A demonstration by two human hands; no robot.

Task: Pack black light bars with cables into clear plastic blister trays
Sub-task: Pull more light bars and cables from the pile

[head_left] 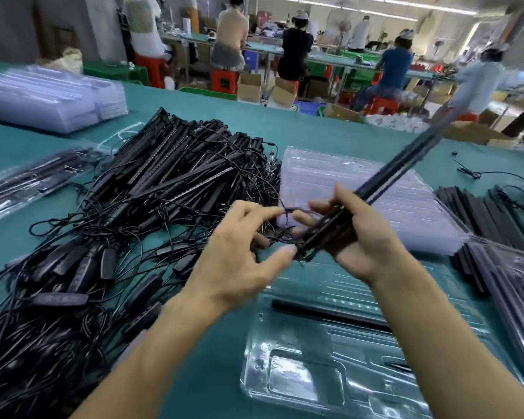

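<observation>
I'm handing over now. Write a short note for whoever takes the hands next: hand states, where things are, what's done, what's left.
Right hand grips a bundle of bars, angled up and right.
Left hand pinches their cable.
The open tray in front holds one bar.
Empty trays sit behind it, and the pile lies to the left.
Left to do: seat the held bars and cable in the tray, then work through the pile.

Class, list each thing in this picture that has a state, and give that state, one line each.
Right hand: grips bars, raised aslant
Left hand: holds cable
Near tray: open, holds one bar
Tray stack: empty on top
Pile: tangled, unpacked
</observation>
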